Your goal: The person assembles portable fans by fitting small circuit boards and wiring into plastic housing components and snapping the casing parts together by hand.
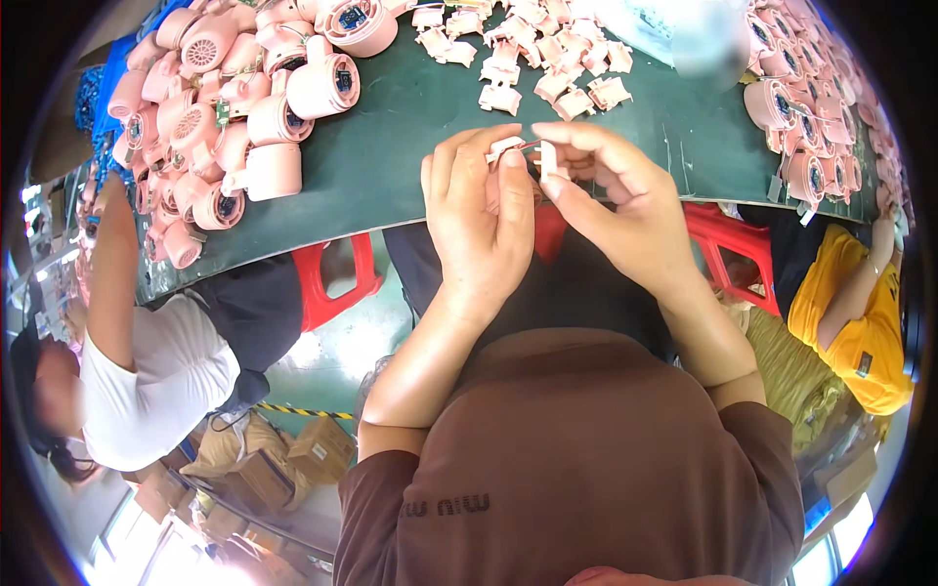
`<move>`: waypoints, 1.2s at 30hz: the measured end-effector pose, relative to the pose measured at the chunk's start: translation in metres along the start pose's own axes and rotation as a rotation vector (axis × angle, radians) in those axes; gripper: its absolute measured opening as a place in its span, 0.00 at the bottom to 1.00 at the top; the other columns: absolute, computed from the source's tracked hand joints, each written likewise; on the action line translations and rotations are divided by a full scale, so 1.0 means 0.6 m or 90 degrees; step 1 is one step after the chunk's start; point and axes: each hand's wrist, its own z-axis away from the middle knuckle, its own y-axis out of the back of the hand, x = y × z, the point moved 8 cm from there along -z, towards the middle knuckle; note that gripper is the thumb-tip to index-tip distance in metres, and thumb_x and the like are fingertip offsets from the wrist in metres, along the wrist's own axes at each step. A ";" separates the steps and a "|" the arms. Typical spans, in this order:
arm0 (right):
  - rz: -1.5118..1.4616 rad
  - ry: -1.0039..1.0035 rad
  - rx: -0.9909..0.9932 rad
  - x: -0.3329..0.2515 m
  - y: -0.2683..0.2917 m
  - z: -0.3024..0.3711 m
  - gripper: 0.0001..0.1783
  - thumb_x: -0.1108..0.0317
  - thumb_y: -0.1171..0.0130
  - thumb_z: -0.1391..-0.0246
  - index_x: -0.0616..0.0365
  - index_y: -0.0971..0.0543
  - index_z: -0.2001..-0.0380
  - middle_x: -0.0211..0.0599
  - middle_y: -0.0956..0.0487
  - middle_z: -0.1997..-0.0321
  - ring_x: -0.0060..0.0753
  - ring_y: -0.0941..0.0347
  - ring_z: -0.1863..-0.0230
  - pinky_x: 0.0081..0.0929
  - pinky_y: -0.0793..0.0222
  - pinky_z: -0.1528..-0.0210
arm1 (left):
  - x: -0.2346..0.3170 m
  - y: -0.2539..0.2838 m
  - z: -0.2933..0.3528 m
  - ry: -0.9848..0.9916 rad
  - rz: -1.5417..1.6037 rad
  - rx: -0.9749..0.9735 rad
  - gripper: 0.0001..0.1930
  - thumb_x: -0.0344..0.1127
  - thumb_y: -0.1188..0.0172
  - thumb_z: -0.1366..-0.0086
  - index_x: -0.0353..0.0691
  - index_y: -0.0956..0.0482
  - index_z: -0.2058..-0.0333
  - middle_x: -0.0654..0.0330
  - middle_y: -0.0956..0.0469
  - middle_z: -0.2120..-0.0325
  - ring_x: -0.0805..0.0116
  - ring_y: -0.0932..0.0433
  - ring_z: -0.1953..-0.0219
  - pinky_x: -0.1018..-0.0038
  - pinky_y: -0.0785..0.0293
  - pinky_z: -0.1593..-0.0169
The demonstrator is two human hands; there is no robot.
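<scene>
Both hands are raised at the near edge of the green table (pixel 391 146), fingertips close together. My left hand (pixel 477 210) pinches a small pale pink plastic piece (pixel 504 148) between thumb and fingers. In my right hand (pixel 625 210), thumb and forefinger grip another small pale piece (pixel 548 159). A thin dark reddish strand, perhaps a wire, spans the gap between the two pieces; the fingers hide most of it. Beyond my hands, several similar small pink plastic pieces (pixel 557 49) lie loose on the tabletop.
Pink fan-like housings (pixel 210 127) are heaped at the left, and more pink housings (pixel 806 117) at the right. A clear plastic bag (pixel 664 29) lies at the far side. Co-workers in a white shirt (pixel 161 381) and a yellow shirt (pixel 860 322) flank me. Red stools (pixel 327 283) stand under the table edge.
</scene>
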 end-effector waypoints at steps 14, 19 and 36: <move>0.044 0.039 0.097 0.009 -0.024 0.012 0.21 0.79 0.35 0.45 0.62 0.20 0.46 0.35 0.18 0.57 0.25 0.21 0.55 0.23 0.26 0.49 | 0.015 0.002 0.007 -0.098 -0.035 0.015 0.13 0.32 0.50 0.34 0.34 0.23 0.55 0.51 0.22 0.58 0.51 0.26 0.56 0.61 0.35 0.49; 0.129 0.110 0.152 0.004 -0.028 0.019 0.21 0.80 0.34 0.48 0.63 0.19 0.48 0.38 0.18 0.59 0.29 0.22 0.59 0.24 0.28 0.53 | 0.019 -0.001 0.011 -0.113 -0.083 0.039 0.13 0.34 0.50 0.34 0.35 0.23 0.56 0.54 0.21 0.58 0.54 0.27 0.57 0.62 0.36 0.50; 0.221 0.104 -0.063 -0.023 0.006 -0.002 0.12 0.73 0.35 0.42 0.58 0.17 0.54 0.34 0.16 0.61 0.26 0.21 0.62 0.23 0.26 0.56 | 0.015 0.009 0.006 -0.195 -0.075 -0.063 0.15 0.32 0.40 0.41 0.36 0.24 0.55 0.53 0.21 0.60 0.54 0.24 0.60 0.63 0.33 0.54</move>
